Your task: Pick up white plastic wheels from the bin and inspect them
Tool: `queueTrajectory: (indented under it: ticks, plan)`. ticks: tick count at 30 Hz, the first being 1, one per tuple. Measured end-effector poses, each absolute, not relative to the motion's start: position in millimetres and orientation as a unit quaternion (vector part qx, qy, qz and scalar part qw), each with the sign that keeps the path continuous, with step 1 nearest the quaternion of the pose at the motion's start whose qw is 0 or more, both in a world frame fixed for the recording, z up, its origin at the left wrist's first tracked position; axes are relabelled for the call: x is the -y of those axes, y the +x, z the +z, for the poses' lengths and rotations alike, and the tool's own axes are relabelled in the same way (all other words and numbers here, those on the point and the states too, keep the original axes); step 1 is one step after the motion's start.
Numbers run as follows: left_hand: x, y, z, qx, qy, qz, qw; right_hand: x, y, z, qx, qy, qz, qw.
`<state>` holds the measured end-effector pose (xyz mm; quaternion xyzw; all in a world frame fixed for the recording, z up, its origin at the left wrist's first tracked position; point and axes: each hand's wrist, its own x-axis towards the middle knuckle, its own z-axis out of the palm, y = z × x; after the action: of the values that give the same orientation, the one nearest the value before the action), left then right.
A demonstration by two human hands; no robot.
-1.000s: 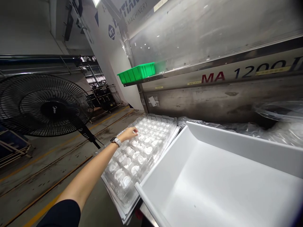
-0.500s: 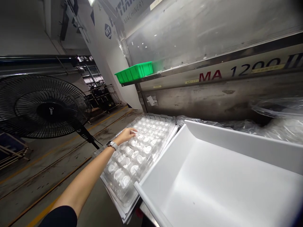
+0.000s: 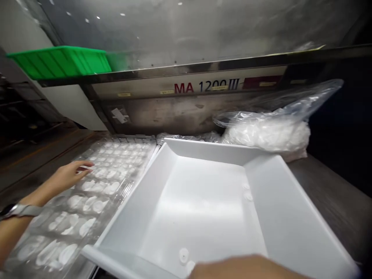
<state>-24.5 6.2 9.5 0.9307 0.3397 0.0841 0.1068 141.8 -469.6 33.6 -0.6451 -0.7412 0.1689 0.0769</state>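
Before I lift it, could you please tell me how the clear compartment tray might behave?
The clear compartment tray may flex, as its plastic looks thin. Its glossy surface could feel slippery. Tilting might shift the white pieces inside.

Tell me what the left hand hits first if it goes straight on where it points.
Likely the white parts in the tray, just right of the left hand; its height above them is unclear.

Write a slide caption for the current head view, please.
Left hand at a clear compartment tray of white parts, right hand blurred at a white bin holding small discs.
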Motion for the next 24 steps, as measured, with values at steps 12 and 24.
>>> queueTrajectory:
  ticks: [12, 24]
  plan:
    - [237, 28, 54, 0.074, 0.98, -0.071, 0.174, 472, 260, -6, 0.343, -0.872, 0.256, -0.239]
    - [327, 73, -19, 0.223, 0.913, -0.338, 0.045, 499, 262, -24, 0.358, -0.873, 0.225, -0.245]
